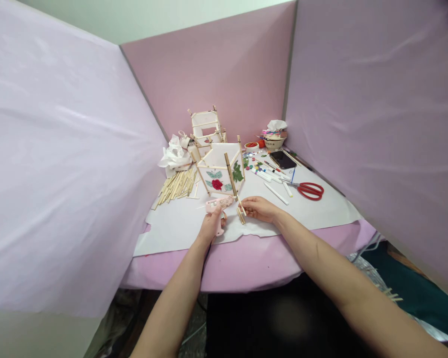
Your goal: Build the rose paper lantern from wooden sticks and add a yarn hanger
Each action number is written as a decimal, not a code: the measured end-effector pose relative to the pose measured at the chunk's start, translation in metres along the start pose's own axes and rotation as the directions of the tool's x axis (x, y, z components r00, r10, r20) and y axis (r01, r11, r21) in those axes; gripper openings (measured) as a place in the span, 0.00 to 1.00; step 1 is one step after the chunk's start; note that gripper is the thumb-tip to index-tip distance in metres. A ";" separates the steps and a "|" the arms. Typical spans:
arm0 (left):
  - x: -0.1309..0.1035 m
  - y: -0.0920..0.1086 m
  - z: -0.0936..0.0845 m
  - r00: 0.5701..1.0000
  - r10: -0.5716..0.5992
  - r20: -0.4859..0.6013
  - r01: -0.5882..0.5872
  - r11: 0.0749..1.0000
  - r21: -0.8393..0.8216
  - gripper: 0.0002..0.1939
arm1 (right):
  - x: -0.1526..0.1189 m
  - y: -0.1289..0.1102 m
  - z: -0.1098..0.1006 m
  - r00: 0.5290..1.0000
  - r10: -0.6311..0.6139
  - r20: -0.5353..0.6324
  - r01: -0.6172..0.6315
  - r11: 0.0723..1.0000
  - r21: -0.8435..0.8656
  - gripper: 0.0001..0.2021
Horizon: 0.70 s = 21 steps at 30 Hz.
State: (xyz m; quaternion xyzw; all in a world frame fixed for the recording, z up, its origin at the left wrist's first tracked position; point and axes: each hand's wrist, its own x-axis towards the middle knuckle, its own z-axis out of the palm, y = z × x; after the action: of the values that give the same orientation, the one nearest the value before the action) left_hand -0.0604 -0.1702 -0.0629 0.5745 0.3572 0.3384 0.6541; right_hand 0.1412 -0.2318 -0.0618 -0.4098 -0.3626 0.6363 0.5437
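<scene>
My left hand [208, 227] is wrapped round the handle of a pink hot glue gun [215, 204], its nozzle pointing right. Between the fingertips of my right hand [259, 209] is a thin pale stick [241, 204], its upper end close to the nozzle; whether they touch I cannot tell. Just behind both hands stands a bamboo-framed lantern [211, 173] with white panels, bearing a red rose, green butterfly wings and leaves. Short bamboo pieces [240, 217] lie beside my right fingertips.
Bamboo sticks [177, 186] are piled at left, near a crumpled white bag [175, 155]. Another lantern frame [205, 119] stands behind. At right lie red-handled scissors [310, 191], white markers [262, 174] and a black phone [282, 159]. A bowl [275, 143] stands at the back right.
</scene>
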 end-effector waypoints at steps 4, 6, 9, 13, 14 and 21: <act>0.000 0.001 0.001 1.000 -0.016 -0.006 0.015 1.000 -0.011 0.25 | -0.001 -0.001 0.001 1.000 -0.001 0.001 0.001 1.000 0.008 0.11; 0.000 0.001 0.001 1.000 -0.018 -0.019 0.018 1.000 -0.022 0.25 | -0.001 -0.001 0.001 1.000 0.000 0.005 0.000 1.000 0.009 0.11; 0.000 0.000 0.001 0.999 -0.021 -0.039 0.021 1.000 -0.015 0.25 | 0.000 -0.001 0.000 1.000 0.000 0.005 0.000 1.000 0.003 0.11; 0.000 0.002 0.002 0.998 -0.032 -0.058 0.033 0.999 0.013 0.26 | -0.001 -0.001 -0.001 1.000 -0.005 0.019 0.005 1.000 -0.004 0.11; -0.001 0.003 0.002 0.997 -0.032 -0.066 0.033 0.999 0.016 0.26 | -0.001 -0.001 -0.001 1.000 -0.008 0.027 0.008 1.000 -0.003 0.11; -0.003 0.007 0.004 0.999 0.004 -0.046 -0.003 1.000 0.020 0.26 | -0.001 -0.003 -0.001 1.000 -0.026 0.006 0.025 0.996 0.087 0.09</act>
State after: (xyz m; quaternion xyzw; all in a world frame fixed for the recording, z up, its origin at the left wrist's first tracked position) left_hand -0.0591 -0.1740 -0.0551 0.5736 0.3745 0.3490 0.6395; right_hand 0.1433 -0.2321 -0.0593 -0.3787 -0.3416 0.6461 0.5678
